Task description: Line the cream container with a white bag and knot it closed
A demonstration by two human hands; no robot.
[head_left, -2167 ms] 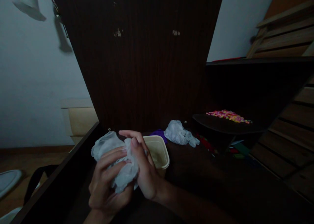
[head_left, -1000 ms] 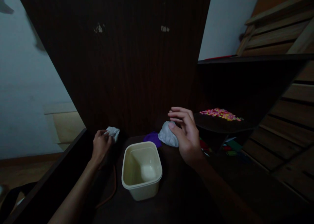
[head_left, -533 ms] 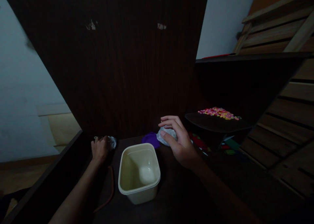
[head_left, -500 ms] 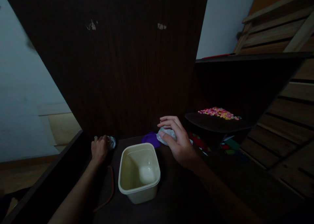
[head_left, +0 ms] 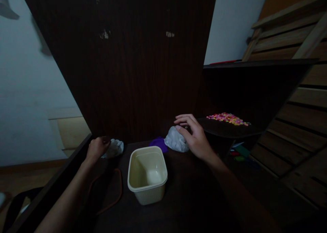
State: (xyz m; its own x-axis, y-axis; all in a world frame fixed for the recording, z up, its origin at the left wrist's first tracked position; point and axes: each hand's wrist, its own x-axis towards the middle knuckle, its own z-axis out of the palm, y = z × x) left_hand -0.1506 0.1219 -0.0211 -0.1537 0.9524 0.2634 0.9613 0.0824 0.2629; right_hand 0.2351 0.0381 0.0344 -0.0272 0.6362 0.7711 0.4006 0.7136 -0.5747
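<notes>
My left hand [head_left: 97, 147] is at the left end of the dark surface, beside a crumpled whitish bag [head_left: 116, 148]. Its fingers bend toward the bag in deep shadow, so I cannot make out their grip. My right hand [head_left: 192, 134] hovers with fingers apart at the upper right of a larger crumpled white bag [head_left: 176, 140], holding nothing. A purple cloth-like thing [head_left: 158, 144] lies against that bag's left side. Between my forearms stands a cream plastic tub [head_left: 147, 192], upright, with nothing visible inside.
A thin brown loop [head_left: 120, 187] lies left of the tub. Behind rises a tall dark wooden panel [head_left: 133, 73]. To the right, a rounded shelf [head_left: 217, 129] bears a pile of small colourful pieces [head_left: 228, 118]. Wooden slats [head_left: 288, 124] stand farther right.
Both hands have moved outward, showing more of each bag. My left hand has shifted left, and my right hand has moved right and slightly up. The view has tilted a little.
</notes>
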